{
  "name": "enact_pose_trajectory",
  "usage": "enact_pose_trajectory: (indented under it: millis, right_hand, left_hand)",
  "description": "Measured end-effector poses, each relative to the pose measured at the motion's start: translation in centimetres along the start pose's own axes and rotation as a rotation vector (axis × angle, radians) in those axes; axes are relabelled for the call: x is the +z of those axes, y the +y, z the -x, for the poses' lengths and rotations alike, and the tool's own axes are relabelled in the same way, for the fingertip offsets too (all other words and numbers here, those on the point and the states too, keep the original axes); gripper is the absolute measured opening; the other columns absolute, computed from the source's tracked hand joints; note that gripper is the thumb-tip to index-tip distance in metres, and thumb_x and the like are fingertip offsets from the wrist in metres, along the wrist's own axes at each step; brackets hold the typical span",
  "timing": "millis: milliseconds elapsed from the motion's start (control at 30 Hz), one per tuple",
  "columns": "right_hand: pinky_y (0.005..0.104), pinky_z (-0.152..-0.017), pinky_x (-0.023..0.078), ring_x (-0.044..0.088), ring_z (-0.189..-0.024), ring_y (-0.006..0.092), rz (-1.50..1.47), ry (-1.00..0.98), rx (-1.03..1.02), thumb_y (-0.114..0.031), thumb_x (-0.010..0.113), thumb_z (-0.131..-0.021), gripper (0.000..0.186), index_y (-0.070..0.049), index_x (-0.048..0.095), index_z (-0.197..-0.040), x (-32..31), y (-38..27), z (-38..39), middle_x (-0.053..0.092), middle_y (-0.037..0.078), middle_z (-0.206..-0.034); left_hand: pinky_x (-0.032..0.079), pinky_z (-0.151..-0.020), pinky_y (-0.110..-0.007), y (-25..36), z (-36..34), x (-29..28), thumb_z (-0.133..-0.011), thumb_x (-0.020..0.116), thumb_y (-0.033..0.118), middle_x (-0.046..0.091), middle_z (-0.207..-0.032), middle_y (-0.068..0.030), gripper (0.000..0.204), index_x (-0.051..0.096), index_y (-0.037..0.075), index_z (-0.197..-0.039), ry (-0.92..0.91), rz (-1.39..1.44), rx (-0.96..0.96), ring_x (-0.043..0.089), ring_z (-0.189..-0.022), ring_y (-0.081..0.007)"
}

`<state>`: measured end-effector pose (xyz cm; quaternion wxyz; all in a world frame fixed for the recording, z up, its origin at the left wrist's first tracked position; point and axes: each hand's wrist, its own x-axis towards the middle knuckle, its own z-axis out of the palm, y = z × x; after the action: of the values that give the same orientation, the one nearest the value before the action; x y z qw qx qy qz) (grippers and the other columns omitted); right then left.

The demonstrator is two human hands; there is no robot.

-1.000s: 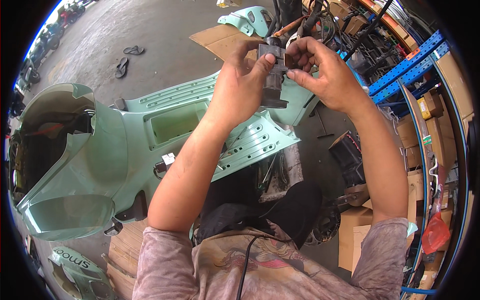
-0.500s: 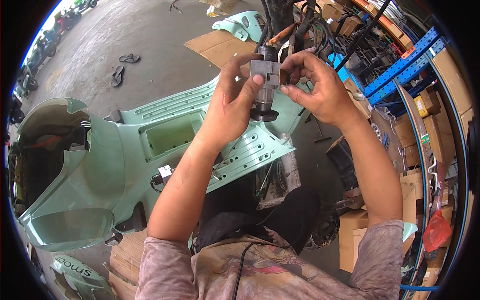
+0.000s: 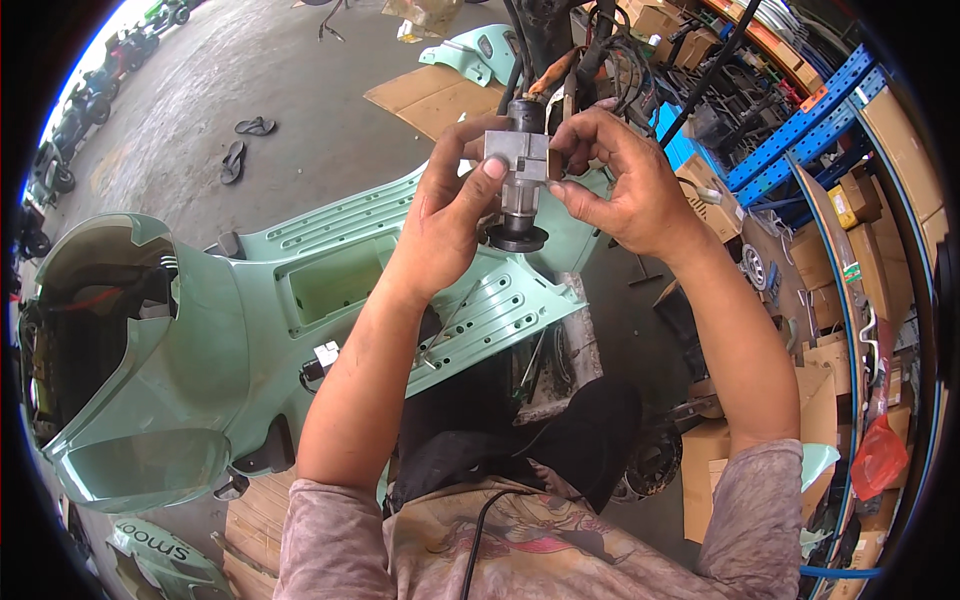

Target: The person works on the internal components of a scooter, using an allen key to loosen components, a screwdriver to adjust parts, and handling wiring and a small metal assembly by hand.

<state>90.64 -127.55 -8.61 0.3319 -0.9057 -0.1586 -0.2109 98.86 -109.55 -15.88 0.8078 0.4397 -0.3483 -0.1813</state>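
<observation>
Upright between my hands is a scooter ignition lock (image 3: 522, 172), with a grey metal block, a ribbed grey barrel and black round ends. My left hand (image 3: 455, 205) is closed around the block from the left, thumb on its front face. On the block's right side, my right hand (image 3: 625, 185) has thumb and forefinger closed on a small thin metal plate (image 3: 555, 165). Below, the mint-green scooter body (image 3: 230, 320) lies with its ribbed footboard and open rectangular well. A small white and black part (image 3: 325, 358) rests on that body, beside my left forearm.
Behind the lock rises a dark scooter frame (image 3: 545, 35) with hanging cables. A green panel (image 3: 475, 55) and flat cardboard (image 3: 430, 95) lie on the floor, with black sandals (image 3: 233, 162) to the left. Blue shelving (image 3: 805, 130) and cardboard boxes (image 3: 705, 465) stand at right.
Both hands and the ignition lock have shifted slightly left and down in view. The small plate now shows a narrower side, closer against the block.
</observation>
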Motion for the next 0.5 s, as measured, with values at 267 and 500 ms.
enact_pose_trajectory:
  millis: [267, 500]
  right_hand:
    - [0.0311, -0.074, 0.051, 0.058, -0.079, 0.0171, 0.153, -0.024, -0.033, -0.006, 0.072, -0.072, 0.036, -0.004, 0.055, -0.103, 0.21, -0.49, -0.15, 0.057, 0.006, -0.092]
    - [0.0323, -0.074, 0.054, 0.06, -0.08, 0.0194, 0.233, 0.002, -0.081, -0.005, 0.072, -0.07, 0.038, -0.004, 0.054, -0.104, 0.44, -0.05, 0.27, 0.056, 0.007, -0.097]
  left_hand:
    - [0.05, -0.087, -0.034, 0.01, 0.05, 0.15, -0.099, 0.053, 0.026, 0.051, -0.108, -0.007, 0.038, 0.045, 0.008, -0.132, 0.015, -0.011, 0.028, 0.055, -0.103, -0.0177]
    - [0.05, -0.081, -0.031, -0.47, 0.38, 0.83, -0.099, 0.052, 0.024, 0.05, -0.105, -0.0068, 0.037, 0.046, 0.006, -0.13, 0.072, -0.063, 0.064, 0.055, -0.096, -0.0157]
